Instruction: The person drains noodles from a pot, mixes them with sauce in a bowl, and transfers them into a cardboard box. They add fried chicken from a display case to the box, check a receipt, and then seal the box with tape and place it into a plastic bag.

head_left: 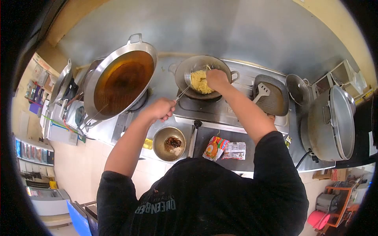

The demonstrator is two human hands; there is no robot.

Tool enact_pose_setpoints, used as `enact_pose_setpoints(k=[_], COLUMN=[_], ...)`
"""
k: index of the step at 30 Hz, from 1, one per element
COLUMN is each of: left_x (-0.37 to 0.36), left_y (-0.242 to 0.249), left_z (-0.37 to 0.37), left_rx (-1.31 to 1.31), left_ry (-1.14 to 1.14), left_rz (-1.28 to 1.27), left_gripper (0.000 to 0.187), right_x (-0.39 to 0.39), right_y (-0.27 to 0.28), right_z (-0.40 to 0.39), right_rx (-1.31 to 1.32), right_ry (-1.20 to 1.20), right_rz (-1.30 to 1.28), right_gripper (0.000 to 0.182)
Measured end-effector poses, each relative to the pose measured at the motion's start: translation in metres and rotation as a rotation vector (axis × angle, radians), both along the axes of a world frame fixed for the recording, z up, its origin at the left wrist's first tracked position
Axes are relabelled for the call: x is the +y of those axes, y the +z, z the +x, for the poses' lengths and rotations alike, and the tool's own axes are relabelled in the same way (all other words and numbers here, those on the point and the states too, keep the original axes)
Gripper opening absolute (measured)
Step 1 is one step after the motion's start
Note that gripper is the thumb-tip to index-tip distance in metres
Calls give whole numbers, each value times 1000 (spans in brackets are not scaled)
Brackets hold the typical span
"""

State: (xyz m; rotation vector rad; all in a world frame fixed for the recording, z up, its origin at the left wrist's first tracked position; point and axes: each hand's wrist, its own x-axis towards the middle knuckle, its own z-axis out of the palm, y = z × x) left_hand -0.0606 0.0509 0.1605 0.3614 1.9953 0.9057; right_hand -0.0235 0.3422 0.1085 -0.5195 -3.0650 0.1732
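Left grip [162, 109] is curled firmly around the handle end of a strainer [183, 93], whose long axis slants away from the body and a little rightward, basket foremost. That basket sits inside the wok [195, 64], just left of the noodles [200, 83]. Right grip [217, 80] reaches in over the noodles from the right, fingers bent down; how far apart they are, and whether they hold anything, I cannot tell.

Nearer the body than the right grip, two packets lie on the table [204, 137]: a red one [216, 148] with a food picture, and a silvery one [234, 150] covered in print, both too small to read. Large letters on the black shirt [220, 188] appear to say "QUEENBER".

Just bodyward of the left grip stands a bowl [159, 143] holding dark and pale ingredients; left of that grip, a big pan [89, 92] contains brown liquid. Rightward of the right grip, a spatula [262, 91] rests in a grill pan [281, 104]
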Motion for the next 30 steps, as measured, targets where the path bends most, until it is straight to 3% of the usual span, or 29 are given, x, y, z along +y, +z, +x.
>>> enact_pose_setpoints(k=[4, 8, 15, 22, 27, 30], left_x=[-7, -19, -8, -15, -36, -43], left_y=[-17, -56, -98, -42, -22, -41], left_z=[4, 25, 59, 45, 45, 59], left_rx=[-113, -494, -819, -747, -734, -777], left_ry=[105, 326, 395, 312, 244, 299], left_rz=[99, 345, 685, 912, 982, 964], left_gripper=[36, 34, 35, 35, 35, 36], right_x=[22, 42, 54, 36, -9, -43], right_y=[-5, 42, 103, 112, 57, 4], right_z=[-4, 21, 77, 152, 210, 243], right_rx=[173, 299, 406, 800, 817, 740], right_ry=[59, 119, -117, -211, -248, -365], right_rz=[-3, 103, -39, -300, -495, -612], right_gripper=[21, 21, 22, 26, 28, 30])
